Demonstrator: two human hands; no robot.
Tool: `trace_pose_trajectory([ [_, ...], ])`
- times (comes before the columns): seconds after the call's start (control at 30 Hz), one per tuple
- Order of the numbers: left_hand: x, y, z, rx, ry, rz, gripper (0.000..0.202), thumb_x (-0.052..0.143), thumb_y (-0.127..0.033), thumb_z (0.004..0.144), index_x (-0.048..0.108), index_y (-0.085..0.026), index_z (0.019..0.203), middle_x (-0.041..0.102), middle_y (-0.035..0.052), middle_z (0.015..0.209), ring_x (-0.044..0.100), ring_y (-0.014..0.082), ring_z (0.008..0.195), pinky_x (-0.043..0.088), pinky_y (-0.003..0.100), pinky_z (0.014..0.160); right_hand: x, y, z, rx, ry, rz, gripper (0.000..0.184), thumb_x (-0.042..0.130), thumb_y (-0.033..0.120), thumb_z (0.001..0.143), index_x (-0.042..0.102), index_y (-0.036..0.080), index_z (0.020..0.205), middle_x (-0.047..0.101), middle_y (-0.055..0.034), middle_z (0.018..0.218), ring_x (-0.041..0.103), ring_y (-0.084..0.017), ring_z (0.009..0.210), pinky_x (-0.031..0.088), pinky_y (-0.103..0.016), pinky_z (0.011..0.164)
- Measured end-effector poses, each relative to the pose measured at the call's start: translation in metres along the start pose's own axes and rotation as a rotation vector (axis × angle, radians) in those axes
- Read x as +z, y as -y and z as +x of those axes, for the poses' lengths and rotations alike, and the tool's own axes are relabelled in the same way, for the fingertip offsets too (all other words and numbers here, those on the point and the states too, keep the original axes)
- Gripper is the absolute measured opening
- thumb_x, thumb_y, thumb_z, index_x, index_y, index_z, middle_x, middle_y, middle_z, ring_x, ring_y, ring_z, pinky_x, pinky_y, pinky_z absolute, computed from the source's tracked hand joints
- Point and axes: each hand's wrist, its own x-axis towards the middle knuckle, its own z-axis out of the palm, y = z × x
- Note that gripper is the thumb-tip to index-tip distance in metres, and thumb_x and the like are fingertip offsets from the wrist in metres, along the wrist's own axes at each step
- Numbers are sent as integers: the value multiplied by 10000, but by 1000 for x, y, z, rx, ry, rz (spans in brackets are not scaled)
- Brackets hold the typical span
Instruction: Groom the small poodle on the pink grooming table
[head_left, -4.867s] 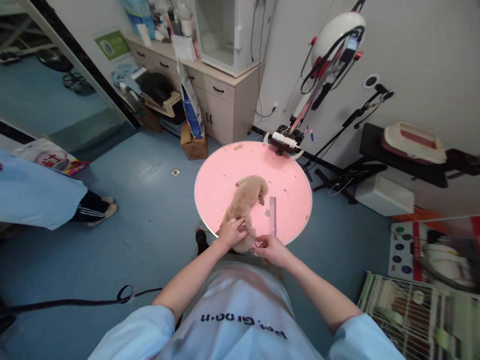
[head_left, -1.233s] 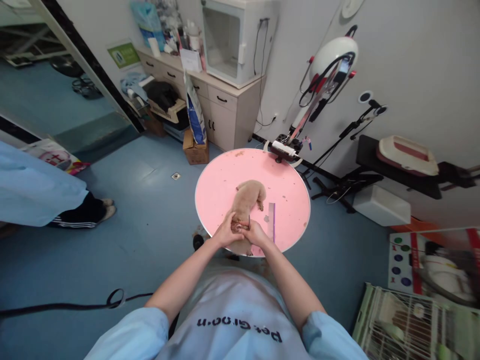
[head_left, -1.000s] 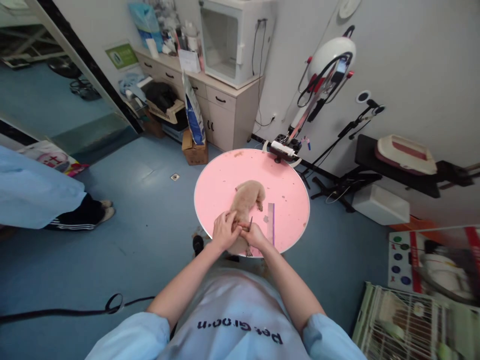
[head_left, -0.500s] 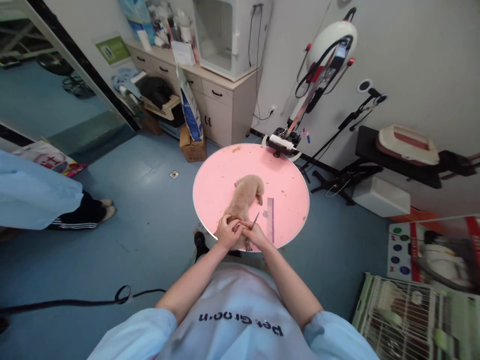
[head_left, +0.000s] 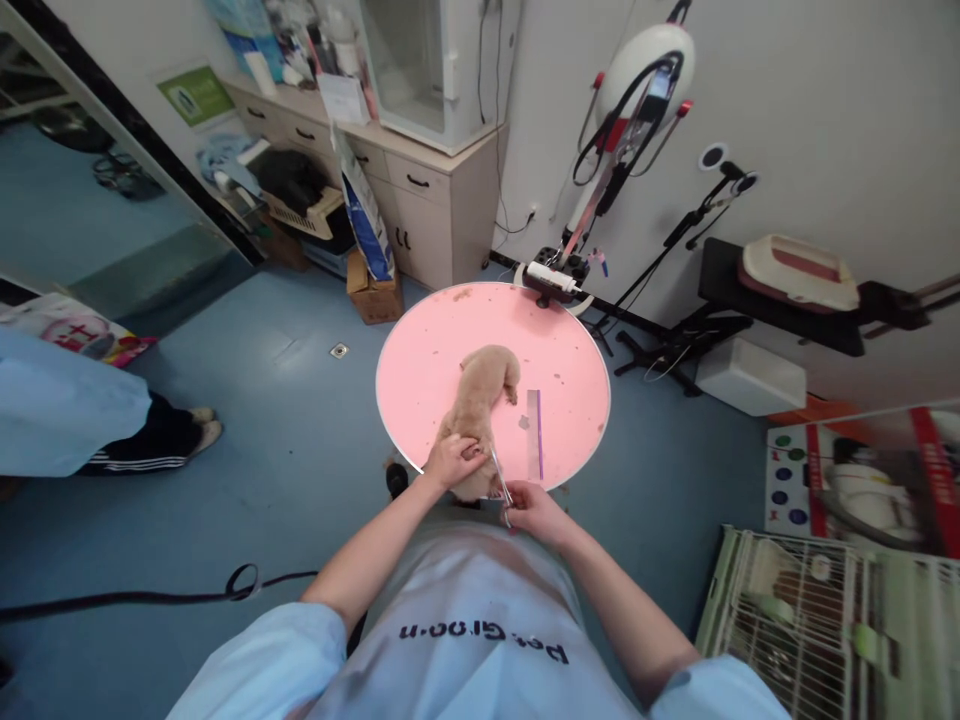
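Note:
A small tan dog [head_left: 475,393] lies on the round pink grooming table [head_left: 420,340], its head end toward me at the near rim. My left hand [head_left: 452,461] rests on the head, fingers closed around what looks like an ear. In my right hand [head_left: 537,512], at the table's near edge, is a pair of scissors [head_left: 501,478], the blades pointing away from me along the right side of the dog's head. A purple-backed comb [head_left: 539,436] lies on the table right of the dog.
Clumps of cut hair [head_left: 461,294] dot the tabletop. A dryer on a stand [head_left: 637,90] rises behind the table. A person in a blue smock [head_left: 67,400] stands at left. A wire cage [head_left: 787,620] is at lower right, and a cabinet [head_left: 427,205] stands at the back.
My right hand has moved from beside my left hand toward me and to the right, and the scissors now point forward along the dog's head. My left hand stays on the head.

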Motion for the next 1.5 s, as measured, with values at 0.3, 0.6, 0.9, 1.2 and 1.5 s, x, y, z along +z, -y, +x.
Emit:
trace_pose_trajectory([
  [0.3,1,-4,1,8,28,54,280,615,-396,755,683,-207,950,677,49,883,619,180,844,487,272,751,-10,21,5,117,-77,-399,131,616,280,678,645,155,705,478,71,434,398,-71,377,292,-193,409],
  [0.6,-5,-7,1,-10,43,76,264,629,-379,740,675,-208,936,670,54,875,616,191,839,481,281,731,-9,30,10,85,-87,-530,127,639,277,675,622,161,626,526,57,432,425,-74,378,288,-194,405],
  [0.9,-8,-7,-1,5,75,77,208,603,-382,768,677,-206,852,658,39,819,601,165,801,439,251,708,-1,31,20,113,66,-426,84,505,186,689,579,149,677,620,16,619,466,-63,384,366,-178,368],
  [1.2,-8,-3,-3,-27,86,45,236,614,-416,762,677,-206,846,667,33,826,596,163,802,426,251,692,-1,28,12,163,31,-383,113,539,239,711,604,148,724,605,25,563,408,-54,350,307,-177,342],
  [1.5,-5,0,-7,-27,78,41,231,624,-392,751,681,-205,874,669,36,840,603,166,813,436,252,703,3,26,20,114,87,-365,74,522,193,698,577,147,682,598,30,560,409,-48,365,299,-173,361],
])
